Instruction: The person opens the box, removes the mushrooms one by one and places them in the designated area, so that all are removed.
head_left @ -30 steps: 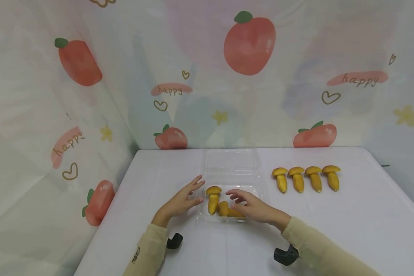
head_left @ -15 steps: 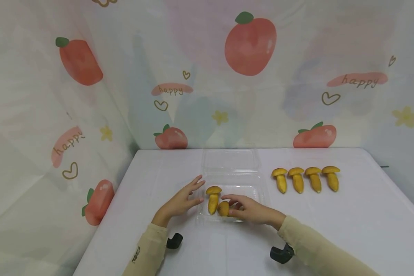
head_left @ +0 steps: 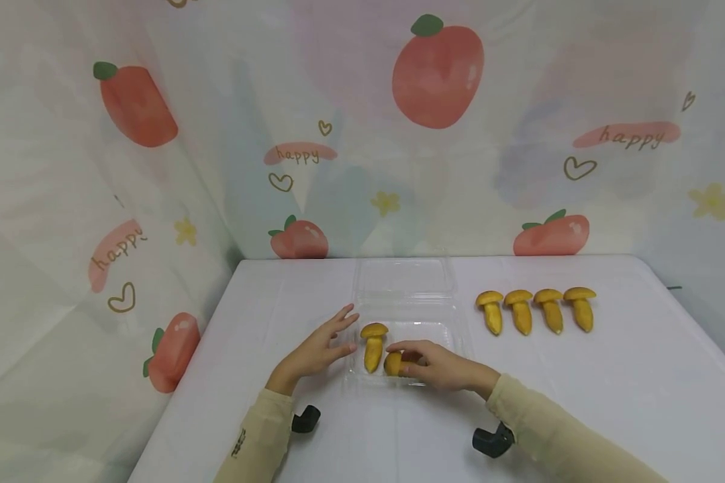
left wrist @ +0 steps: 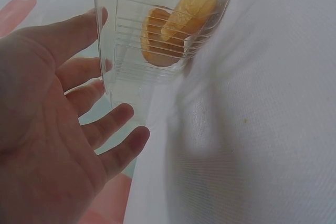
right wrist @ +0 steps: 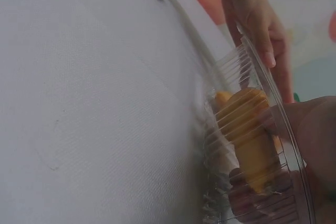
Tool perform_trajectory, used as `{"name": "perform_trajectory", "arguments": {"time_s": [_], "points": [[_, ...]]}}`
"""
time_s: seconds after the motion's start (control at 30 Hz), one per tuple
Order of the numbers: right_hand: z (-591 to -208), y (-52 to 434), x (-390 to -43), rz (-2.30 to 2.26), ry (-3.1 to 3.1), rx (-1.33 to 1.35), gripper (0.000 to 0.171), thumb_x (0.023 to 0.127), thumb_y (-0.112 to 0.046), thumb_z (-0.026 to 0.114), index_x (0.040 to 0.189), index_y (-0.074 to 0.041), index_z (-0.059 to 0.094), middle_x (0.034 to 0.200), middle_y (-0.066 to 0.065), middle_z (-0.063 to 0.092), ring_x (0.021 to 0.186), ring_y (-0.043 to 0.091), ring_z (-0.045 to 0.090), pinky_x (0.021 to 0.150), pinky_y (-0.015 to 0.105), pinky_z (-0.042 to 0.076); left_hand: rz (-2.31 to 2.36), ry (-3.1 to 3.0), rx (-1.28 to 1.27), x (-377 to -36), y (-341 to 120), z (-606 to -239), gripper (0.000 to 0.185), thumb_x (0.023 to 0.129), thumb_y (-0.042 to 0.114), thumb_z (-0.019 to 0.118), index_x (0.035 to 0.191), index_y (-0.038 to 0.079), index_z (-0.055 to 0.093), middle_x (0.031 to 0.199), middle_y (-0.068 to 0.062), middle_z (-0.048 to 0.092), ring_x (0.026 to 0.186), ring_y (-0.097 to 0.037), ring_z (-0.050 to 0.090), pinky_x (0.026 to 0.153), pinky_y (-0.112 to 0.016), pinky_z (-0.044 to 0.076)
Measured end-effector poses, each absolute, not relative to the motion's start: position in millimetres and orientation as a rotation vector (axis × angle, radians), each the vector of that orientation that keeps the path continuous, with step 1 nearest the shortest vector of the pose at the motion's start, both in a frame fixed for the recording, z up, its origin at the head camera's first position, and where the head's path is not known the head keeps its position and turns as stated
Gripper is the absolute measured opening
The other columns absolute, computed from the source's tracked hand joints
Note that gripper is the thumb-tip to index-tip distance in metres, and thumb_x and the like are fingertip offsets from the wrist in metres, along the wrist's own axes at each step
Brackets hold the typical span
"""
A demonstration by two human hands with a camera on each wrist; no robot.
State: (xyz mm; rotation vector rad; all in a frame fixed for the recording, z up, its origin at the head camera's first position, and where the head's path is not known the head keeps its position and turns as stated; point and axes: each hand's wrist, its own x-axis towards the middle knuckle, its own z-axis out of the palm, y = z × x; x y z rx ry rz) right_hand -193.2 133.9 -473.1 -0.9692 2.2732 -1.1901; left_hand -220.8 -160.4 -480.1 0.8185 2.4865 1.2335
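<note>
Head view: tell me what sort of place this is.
Probably a staged tabletop set, not a kitchen: a white cloth-covered table backed by a hung pastel curtain printed with peaches and "happy", with four yellow toy mushrooms lined up neatly beside a clear plastic clamshell box.

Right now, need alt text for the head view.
A right hand grips a yellow toy mushroom inside a clear clamshell box while the open left hand touches its side; four more mushrooms lie in a row to the right.
</note>
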Motion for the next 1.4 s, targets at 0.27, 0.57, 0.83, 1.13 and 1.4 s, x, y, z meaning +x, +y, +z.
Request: {"name": "perform_trajectory", "arguments": {"time_s": [0.27,0.57,0.83,1.13,1.4], "points": [[-472.5,136.6,-194.7,-1.236,2.252,-0.934,0.039,0.1,-0.009,0.058,0.138,0.001,0.054,0.129,0.015,0.063,0.121,0.033,0.058,0.099,0.033,0.052,1.226,2.488,0.79,-221.9,-160.4,-480.7,0.066,0.101,0.022,0.063,0.157,0.004,0.034,0.172,-0.01,0.013,0.158,-0.036,0.017,0.119,-0.061,0.033],[-473.4,139.2,-196.4,-1.317,2.312,-0.883,0.04,0.101,-0.008,0.057,0.139,-0.001,0.048,0.14,0.018,0.056,0.128,0.045,0.055,0.106,0.064,0.046,1.227,2.489,0.766,-220.2,-160.5,-481.1,0.066,0.101,0.022,0.064,0.157,0.005,0.034,0.172,-0.009,0.014,0.158,-0.035,0.017,0.12,-0.061,0.032],[-467.1,140.9,-196.6,-1.423,2.324,-0.819,0.035,0.105,-0.015,0.054,0.137,-0.002,0.045,0.136,0.022,0.057,0.121,0.039,0.06,0.099,0.041,0.054,1.233,2.488,0.773,-219.8,-160.4,-479.9,0.065,0.101,0.02,0.063,0.157,0.003,0.034,0.172,-0.01,0.014,0.158,-0.036,0.016,0.12,-0.061,0.032],[-465.9,141.5,-196.9,-1.444,2.297,-0.798,0.03,0.106,-0.014,0.052,0.133,-0.003,0.043,0.11,0.015,0.065,0.096,0.018,0.061,0.081,0.022,0.049,1.224,2.481,0.774,-220.4,-159.5,-479.4,0.065,0.101,0.019,0.063,0.157,0.004,0.034,0.172,-0.011,0.013,0.158,-0.036,0.017,0.12,-0.061,0.032],[-464.2,142.4,-198.8,-1.447,2.314,-0.812,0.037,0.104,-0.015,0.056,0.137,-0.001,0.046,0.121,0.017,0.061,0.106,0.027,0.06,0.085,0.02,0.051,1.217,2.493,0.787,-221.9,-160.3,-479.1,0.065,0.101,0.02,0.063,0.157,0.003,0.035,0.171,-0.013,0.014,0.158,-0.036,0.017,0.119,-0.06,0.033]]}}
